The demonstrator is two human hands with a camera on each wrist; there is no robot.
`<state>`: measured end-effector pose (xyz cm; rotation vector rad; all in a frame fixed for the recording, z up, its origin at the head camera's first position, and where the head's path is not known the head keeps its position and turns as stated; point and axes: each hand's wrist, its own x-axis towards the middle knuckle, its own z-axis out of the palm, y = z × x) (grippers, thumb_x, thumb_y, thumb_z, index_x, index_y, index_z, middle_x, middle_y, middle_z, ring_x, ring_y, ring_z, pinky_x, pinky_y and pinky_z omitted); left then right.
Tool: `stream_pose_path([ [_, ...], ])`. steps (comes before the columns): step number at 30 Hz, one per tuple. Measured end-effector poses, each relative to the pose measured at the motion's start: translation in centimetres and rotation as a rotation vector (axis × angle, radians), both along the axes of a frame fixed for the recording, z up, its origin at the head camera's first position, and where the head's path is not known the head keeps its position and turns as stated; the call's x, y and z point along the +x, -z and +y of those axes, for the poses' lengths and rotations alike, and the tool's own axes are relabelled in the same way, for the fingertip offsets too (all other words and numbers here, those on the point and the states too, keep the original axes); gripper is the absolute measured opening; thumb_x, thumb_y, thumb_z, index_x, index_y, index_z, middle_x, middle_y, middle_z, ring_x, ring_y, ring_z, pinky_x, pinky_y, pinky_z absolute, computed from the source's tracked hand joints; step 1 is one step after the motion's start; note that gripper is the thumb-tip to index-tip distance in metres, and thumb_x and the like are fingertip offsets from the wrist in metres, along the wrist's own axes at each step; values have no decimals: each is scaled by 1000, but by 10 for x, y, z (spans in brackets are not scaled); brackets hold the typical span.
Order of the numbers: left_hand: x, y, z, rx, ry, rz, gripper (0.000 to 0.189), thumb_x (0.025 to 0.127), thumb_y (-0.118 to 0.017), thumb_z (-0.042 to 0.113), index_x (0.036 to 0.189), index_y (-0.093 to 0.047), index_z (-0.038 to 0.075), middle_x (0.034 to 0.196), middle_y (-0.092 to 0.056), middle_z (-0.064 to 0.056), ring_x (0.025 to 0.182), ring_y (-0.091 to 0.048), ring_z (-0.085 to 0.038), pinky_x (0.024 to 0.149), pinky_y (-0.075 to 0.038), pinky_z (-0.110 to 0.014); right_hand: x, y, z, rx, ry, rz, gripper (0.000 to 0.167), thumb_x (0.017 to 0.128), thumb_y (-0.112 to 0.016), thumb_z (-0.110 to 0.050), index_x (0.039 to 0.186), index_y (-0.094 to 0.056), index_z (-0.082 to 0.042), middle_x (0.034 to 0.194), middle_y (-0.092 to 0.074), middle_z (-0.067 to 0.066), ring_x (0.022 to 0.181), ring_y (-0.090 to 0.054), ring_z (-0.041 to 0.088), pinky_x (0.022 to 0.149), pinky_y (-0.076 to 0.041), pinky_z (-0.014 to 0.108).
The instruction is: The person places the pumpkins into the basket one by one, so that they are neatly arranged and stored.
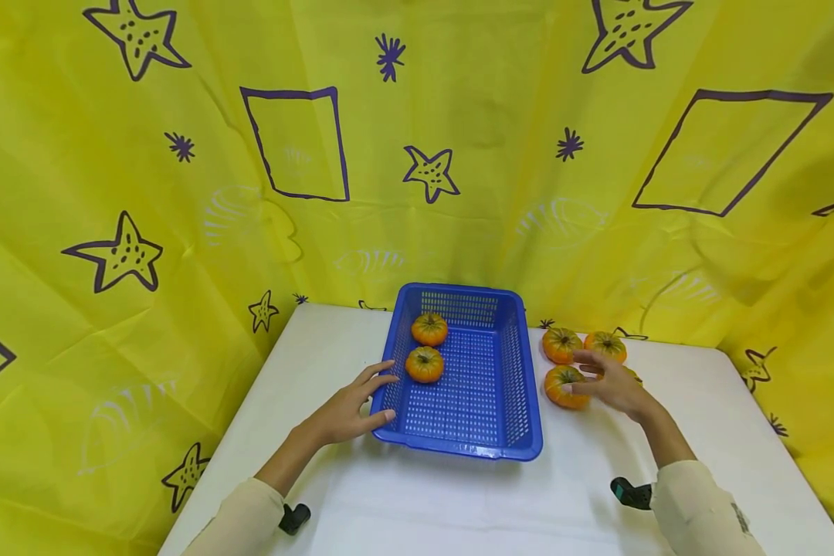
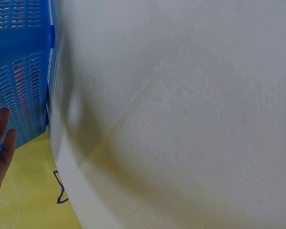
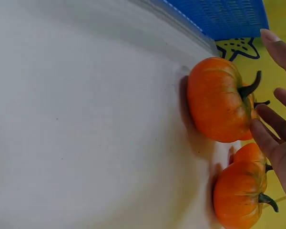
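A blue plastic basket (image 1: 462, 450) with slotted walls holds two small orange pumpkins, a back one (image 1: 429, 330) and a front one (image 1: 425, 364), along its left side. My left hand (image 1: 350, 405) is at the basket's left rim, fingers spread; in the left wrist view its fingers (image 2: 6, 148) overlap the slotted wall. To the right of the basket sit several more pumpkins, including a front-left one (image 1: 563, 384). Over this group hovers my right hand (image 1: 615, 384), fingers apart and holding nothing, partly hiding the pumpkins. Its fingertips are close to a stemmed pumpkin (image 3: 217, 100) in the right wrist view.
The white table (image 1: 417, 502) ends at a yellow curtain (image 1: 486, 232) printed with stars, which hangs behind and on both sides. Below each wrist shows a small black device, one at the left (image 1: 295, 519) and one at the right (image 1: 631, 493).
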<state>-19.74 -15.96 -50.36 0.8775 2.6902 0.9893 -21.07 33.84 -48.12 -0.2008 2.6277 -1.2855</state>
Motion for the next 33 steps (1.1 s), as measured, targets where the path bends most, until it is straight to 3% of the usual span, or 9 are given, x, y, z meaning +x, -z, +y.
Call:
stream_pose_path([
  [12, 1, -1, 0, 10, 9, 7, 62, 96, -62, 46, 148, -49, 15, 166, -25, 2, 143, -43, -37, 99, -53, -54, 0, 16, 0, 52, 3, -13, 84, 87, -78, -29, 148, -35, 10, 148, -41, 35, 131, -45, 54, 105, -46, 61],
  [22, 1, -1, 0, 10, 7, 4, 62, 96, -62, 46, 148, -49, 15, 166, -25, 3, 142, -44, -37, 99, -53, -54, 0, 28, 2, 69, 38, -90, 99, 84, -82, -32, 153, -25, 9, 152, -33, 36, 132, -42, 53, 109, -39, 65],
  [33, 0, 1, -1, 8, 6, 19, 61, 96, -62, 46, 147, -49, 15, 165, -25, 4, 140, -46, -36, 98, -54, -52, 0, 29, -4, 139, 62, -72, 86, 83, -82, -28, 148, -38, 7, 142, -47, 35, 125, -49, 50, 105, -43, 65],
])
